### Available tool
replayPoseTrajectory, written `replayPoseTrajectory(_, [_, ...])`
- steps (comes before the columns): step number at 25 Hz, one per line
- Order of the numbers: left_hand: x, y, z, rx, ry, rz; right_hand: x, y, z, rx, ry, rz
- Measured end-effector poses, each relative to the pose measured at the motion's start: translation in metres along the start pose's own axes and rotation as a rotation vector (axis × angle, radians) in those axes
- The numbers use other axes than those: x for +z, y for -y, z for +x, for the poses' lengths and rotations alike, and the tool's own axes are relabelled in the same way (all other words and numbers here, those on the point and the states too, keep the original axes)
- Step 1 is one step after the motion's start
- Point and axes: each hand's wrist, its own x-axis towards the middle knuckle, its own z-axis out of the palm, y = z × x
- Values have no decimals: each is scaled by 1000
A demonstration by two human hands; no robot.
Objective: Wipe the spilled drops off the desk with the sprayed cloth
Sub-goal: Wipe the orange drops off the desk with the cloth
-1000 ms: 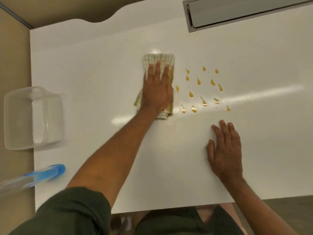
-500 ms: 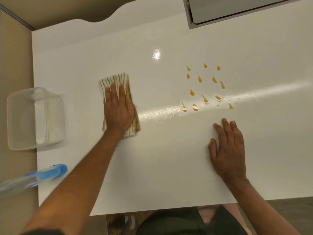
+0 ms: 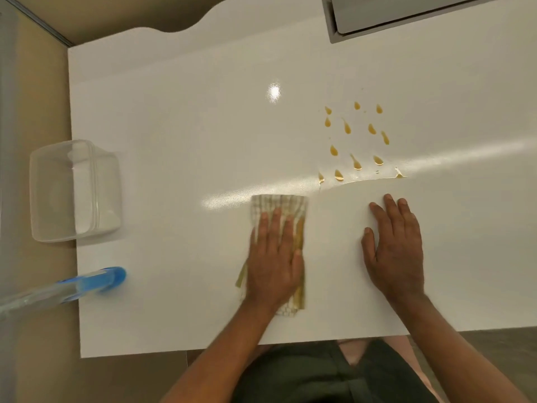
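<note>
Cloth (image 3: 279, 209) pressed flat on desk (image 3: 174, 141) under left hand (image 3: 274, 257), fingers straight. Drops (image 3: 356, 138) clustered farther back and right of cloth, unwiped. Right hand (image 3: 395, 248) laid flat, empty, nearer drops, just below cluster.

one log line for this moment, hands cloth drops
left hand: flat on cloth | right hand: flat on desk | drops: unwiped, beyond cloth
</note>
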Motion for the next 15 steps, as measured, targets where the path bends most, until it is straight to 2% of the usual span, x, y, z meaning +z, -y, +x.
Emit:
replayPoseTrajectory(2, [-13, 36, 6, -114, -40, 11, 0, 0, -1, -7, -4, 3])
replayPoseTrajectory(5, [-44, 97, 70, -310, -118, 91, 0, -1, 0, 0, 2, -1])
replayPoseTrajectory(8, [-70, 130, 155, -367, -124, 94, 1, 0, 0, 1, -1, -27])
replayPoseTrajectory(12, [-75, 80, 255, -305, -139, 102, 0, 1, 1, -6, 4, -36])
replayPoseTrajectory(15, [-58, 21, 264, -150, -135, 101, 0, 1, 0, 7, 5, -33])
